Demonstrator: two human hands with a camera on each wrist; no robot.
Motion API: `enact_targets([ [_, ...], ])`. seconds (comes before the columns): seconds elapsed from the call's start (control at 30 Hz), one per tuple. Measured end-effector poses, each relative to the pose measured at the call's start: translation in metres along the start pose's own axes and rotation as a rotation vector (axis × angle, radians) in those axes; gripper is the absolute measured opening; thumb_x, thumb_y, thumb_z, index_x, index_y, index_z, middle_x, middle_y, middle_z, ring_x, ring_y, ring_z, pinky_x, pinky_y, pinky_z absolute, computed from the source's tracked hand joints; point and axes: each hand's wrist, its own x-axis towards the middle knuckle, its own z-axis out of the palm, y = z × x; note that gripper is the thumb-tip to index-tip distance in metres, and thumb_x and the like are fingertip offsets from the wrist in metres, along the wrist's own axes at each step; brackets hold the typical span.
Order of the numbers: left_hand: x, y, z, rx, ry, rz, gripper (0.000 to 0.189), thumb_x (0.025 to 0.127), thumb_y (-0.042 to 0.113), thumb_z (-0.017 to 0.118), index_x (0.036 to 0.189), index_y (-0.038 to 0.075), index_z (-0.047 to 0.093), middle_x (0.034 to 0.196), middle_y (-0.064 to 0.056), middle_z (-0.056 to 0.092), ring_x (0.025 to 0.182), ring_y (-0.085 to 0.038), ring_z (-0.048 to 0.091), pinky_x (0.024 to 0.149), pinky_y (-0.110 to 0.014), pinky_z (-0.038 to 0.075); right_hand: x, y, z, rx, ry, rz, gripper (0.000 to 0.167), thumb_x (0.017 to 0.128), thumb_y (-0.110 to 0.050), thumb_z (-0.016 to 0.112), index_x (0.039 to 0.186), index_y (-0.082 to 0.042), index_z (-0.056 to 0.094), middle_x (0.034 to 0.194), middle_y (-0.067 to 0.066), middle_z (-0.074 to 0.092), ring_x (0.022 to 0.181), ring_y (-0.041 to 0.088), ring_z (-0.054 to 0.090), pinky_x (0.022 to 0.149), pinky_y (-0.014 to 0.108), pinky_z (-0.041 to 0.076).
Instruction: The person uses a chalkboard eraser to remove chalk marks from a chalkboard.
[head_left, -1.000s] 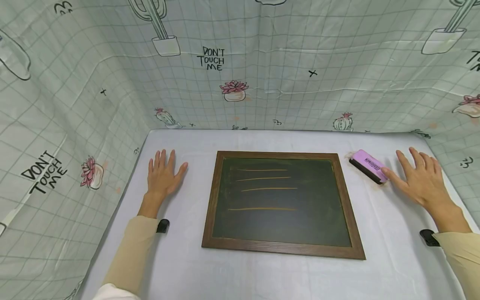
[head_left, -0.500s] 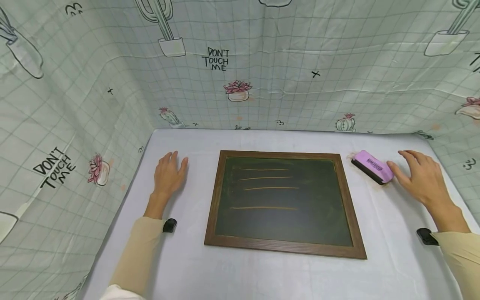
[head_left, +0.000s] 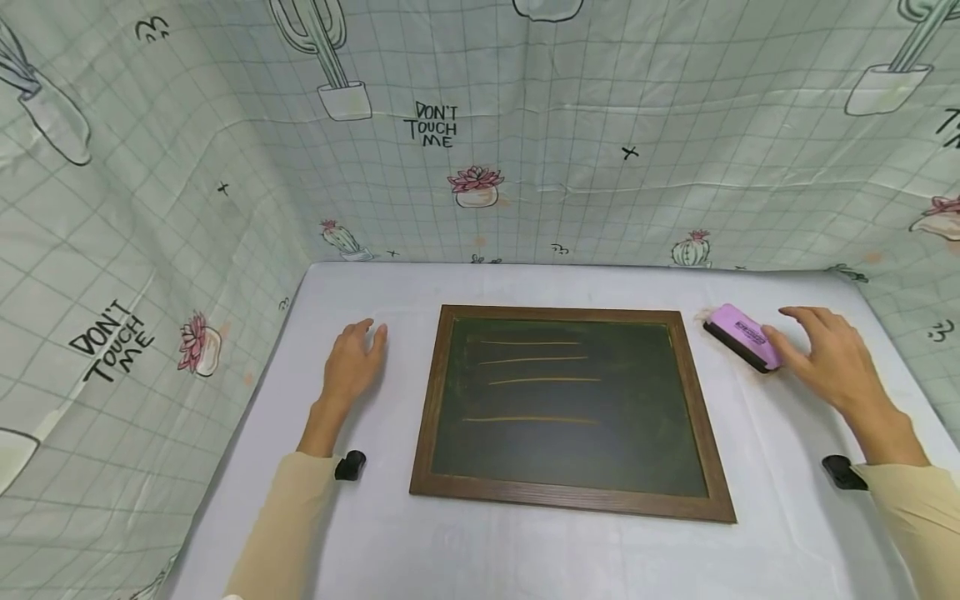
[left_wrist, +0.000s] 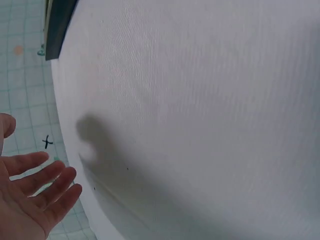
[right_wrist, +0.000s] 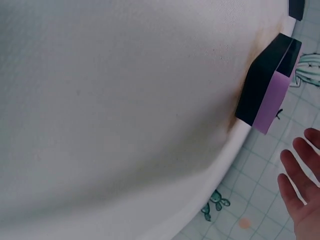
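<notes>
A chalkboard (head_left: 570,450) in a brown wooden frame lies flat on the white table, with several orange chalk lines across its left and middle part. To its right is a purple eraser (head_left: 742,335) with a black underside. My right hand (head_left: 832,358) hovers just right of the eraser, thumb toward it, fingers loosely bent and holding nothing; the right wrist view shows the eraser (right_wrist: 270,85) apart from the fingers (right_wrist: 295,172). Left of the board my left hand (head_left: 352,367) is above the table with relaxed fingers, and nothing is in it.
Grid-patterned cloth (head_left: 570,125) printed with cacti walls in the table at the back and sides. Faint orange chalk dust (head_left: 702,314) marks the table by the eraser. A black wrist camera (head_left: 350,465) sits on the left wrist, another (head_left: 843,472) on the right.
My left hand has lifted from its flat spread pose and shifted right and nearer, its fingers relaxing. My right hand's fingers have bent more beside the eraser. Board and eraser stay put.
</notes>
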Motion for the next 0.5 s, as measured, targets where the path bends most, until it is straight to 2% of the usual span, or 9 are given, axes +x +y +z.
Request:
enact_targets([
  [0.2,-0.007,0.006,0.005,-0.095,-0.012,0.016,0.054,0.110,0.034,0.045,0.140,-0.009,0.054,0.130,-0.027,0.061,0.115,-0.042,0.061,0.096,-0.054,0.048,0.003,-0.005,0.003,0.020,-0.036,0.032,0.043,0.096,-0.021,0.071,0.124,0.010,0.061,0.124,0.037,0.058,0.116,0.060,0.048,0.095,0.069,0.033],
  [0.37,-0.012,0.014,0.013,-0.154,-0.001,0.048,0.047,0.109,0.028,0.050,0.134,-0.011,0.059,0.120,-0.026,0.065,0.107,-0.040,0.063,0.092,-0.051,0.051,0.007,-0.007,0.004,0.062,-0.098,0.075,0.047,0.099,-0.023,0.068,0.129,0.012,0.057,0.129,0.039,0.053,0.121,0.061,0.043,0.100,0.072,0.030],
  [0.5,-0.017,0.018,0.020,-0.188,-0.015,0.070,0.043,0.107,0.023,0.053,0.131,-0.012,0.060,0.115,-0.027,0.066,0.104,-0.040,0.063,0.090,-0.051,0.051,0.008,-0.009,0.007,0.086,-0.129,0.070,0.049,0.099,-0.022,0.067,0.129,0.013,0.055,0.129,0.040,0.051,0.122,0.061,0.042,0.099,0.073,0.029],
])
